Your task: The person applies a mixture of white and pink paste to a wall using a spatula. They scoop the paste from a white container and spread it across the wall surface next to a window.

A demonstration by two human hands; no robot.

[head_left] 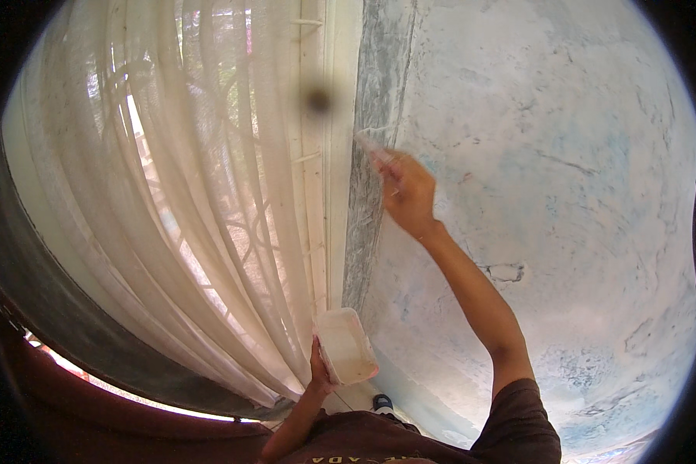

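My right hand (406, 189) is raised at the grey vertical strip (363, 216) along the wall's edge, closed on a small pale, flat tool (371, 139), perhaps a scraper or brush; it is blurred, and I cannot make out whether it touches the strip. Low in the middle, my left hand (319, 363) grips the side of a white plastic tub (346, 344) with a pale coating inside, held beside the lower end of the curtain.
A sheer white curtain (170, 178) over a window fills the left, next to a cream frame (334, 193). The patchy white wall (564, 193) takes up the right. My shoe (380, 402) shows on the floor below. A blurred dark spot hangs in the upper middle.
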